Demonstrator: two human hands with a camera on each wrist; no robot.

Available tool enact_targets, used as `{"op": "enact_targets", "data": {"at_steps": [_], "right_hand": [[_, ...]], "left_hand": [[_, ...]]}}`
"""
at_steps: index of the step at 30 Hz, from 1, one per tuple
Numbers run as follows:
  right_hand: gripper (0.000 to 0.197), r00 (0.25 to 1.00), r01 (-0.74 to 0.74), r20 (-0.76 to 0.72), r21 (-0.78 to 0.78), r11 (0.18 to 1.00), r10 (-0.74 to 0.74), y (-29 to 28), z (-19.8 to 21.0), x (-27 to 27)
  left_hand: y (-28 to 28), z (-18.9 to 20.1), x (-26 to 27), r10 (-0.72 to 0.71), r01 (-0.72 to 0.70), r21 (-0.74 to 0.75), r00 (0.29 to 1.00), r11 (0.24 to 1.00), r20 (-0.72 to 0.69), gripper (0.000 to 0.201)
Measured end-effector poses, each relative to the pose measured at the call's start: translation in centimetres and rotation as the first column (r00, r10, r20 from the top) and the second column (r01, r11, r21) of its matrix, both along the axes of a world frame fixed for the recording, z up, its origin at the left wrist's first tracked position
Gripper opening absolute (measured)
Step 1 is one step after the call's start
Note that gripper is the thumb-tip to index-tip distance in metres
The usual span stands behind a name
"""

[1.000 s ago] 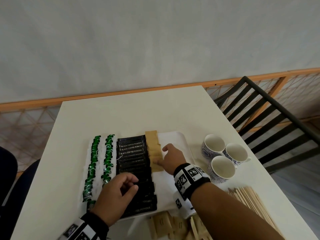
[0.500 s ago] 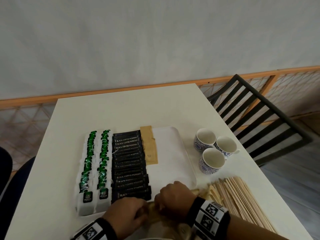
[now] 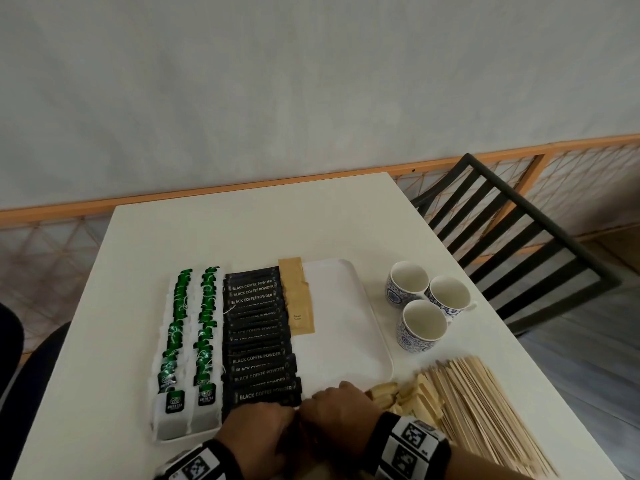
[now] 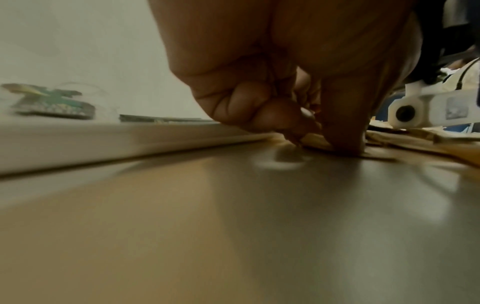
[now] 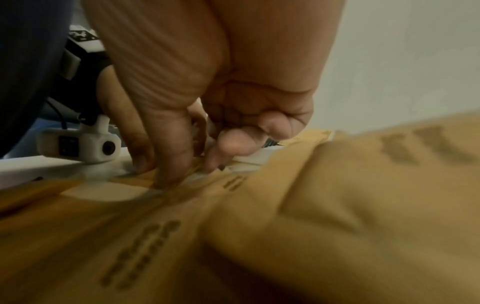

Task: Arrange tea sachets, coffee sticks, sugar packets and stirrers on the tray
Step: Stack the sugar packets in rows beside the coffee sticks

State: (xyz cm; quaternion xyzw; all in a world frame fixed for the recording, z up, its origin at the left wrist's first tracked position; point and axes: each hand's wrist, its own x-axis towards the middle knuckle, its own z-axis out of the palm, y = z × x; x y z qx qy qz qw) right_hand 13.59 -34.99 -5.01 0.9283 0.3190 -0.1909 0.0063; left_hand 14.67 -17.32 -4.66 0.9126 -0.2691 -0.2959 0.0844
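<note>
Coffee sticks (image 3: 258, 336) read "BLACK COFFEE POWDER", tea sachets (image 3: 175, 402) "GREEN TEA". Left hand (image 3: 258, 429) and right hand (image 3: 337, 412) each pinch brown sugar packets (image 5: 285, 216).

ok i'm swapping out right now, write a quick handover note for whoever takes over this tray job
Left hand: at the table's near edge, fingers pinching a brown sugar packet from the loose pile.
Right hand: beside it, fingers curled down into the same packets.
Tray: two rows of green tea sachets at its left, then a row of black coffee sticks, then a short run of sugar packets at the far end. The right part is bare.
Wooden stirrers lie off the tray, near right; three cups beyond them.
Done: tea, coffee. Left: rest of the sugar, all stirrers.
</note>
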Motion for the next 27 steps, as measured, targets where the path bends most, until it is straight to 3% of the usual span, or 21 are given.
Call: {"op": "enact_targets", "data": {"at_steps": [3, 6, 8, 10, 13, 20, 23, 27], "right_hand": [[0.033, 0.996, 0.004, -0.086, 0.050, 0.999, 0.000, 0.1, 0.6, 0.5], [0.026, 0.963, 0.133, -0.246, 0.087, 0.987, -0.108, 0.2, 1.7, 1.2], [0.021, 0.943, 0.148, -0.316, 0.130, 0.980, -0.101, 0.2, 2.2, 1.5], [0.022, 0.961, 0.087, -0.271, 0.129, 0.988, -0.049, 0.1, 2.1, 1.5], [0.027, 0.994, -0.066, -0.088, 0.049, 0.997, 0.070, 0.3, 1.4, 0.8], [0.028, 0.986, -0.067, -0.150, 0.009, 0.998, 0.068, 0.6, 0.7, 0.2], [0.026, 0.967, 0.050, -0.253, 0.117, 0.992, -0.019, 0.1, 1.6, 0.8], [0.026, 0.898, 0.326, -0.412, 0.381, 0.865, -0.156, -1.1, 3.8, 2.1]], "left_hand": [[0.0, -0.5, 0.2, -0.008, 0.009, 0.012, 0.999, 1.000, -0.035, 0.045], [0.2, -0.5, 0.4, -0.019, 0.020, 0.029, 0.999, 0.999, -0.034, 0.033], [0.1, -0.3, 0.5, -0.014, 0.014, 0.021, 0.999, 1.000, -0.029, 0.027], [-0.1, 0.2, 0.4, -0.005, 0.006, 0.010, 0.999, 1.000, -0.053, 0.026], [-0.2, 0.6, 0.3, -0.011, 0.011, -0.001, 0.996, 1.000, -0.091, 0.025], [-0.6, -0.4, -0.3, -0.034, 0.037, 0.079, 0.998, 0.996, -0.046, 0.036], [0.2, 0.9, -0.3, -0.032, 0.031, -0.023, 0.999, 0.999, -0.032, 0.028], [2.2, 1.6, 0.9, 0.176, -0.215, -0.329, 0.974, 0.920, -0.143, 0.028]]}}
